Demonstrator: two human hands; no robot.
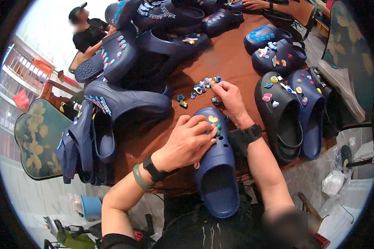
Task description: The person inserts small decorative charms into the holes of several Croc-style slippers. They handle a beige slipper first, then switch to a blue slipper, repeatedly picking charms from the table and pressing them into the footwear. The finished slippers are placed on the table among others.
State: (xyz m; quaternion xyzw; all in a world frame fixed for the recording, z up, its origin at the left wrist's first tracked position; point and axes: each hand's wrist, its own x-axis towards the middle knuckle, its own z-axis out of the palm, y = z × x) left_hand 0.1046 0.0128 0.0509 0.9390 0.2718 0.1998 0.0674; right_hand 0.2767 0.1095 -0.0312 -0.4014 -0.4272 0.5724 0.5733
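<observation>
Navy clog (217,162) over the near edge of a brown-covered worktop (224,54), left hand (187,137) across its toe, fingers curled, their grip hidden, right hand (230,99) at loose charms (202,86), fingers narrowed, hold unclear, other clogs (274,101) to left and right.

Before you, a clog (217,182) sits at the near edge of the table (228,58) under your left hand (189,139), with loose charms (201,89) beyond its toe beside your right hand (230,99), piled clogs (129,101) leftward and a row of clogs (278,110) rightward.
</observation>
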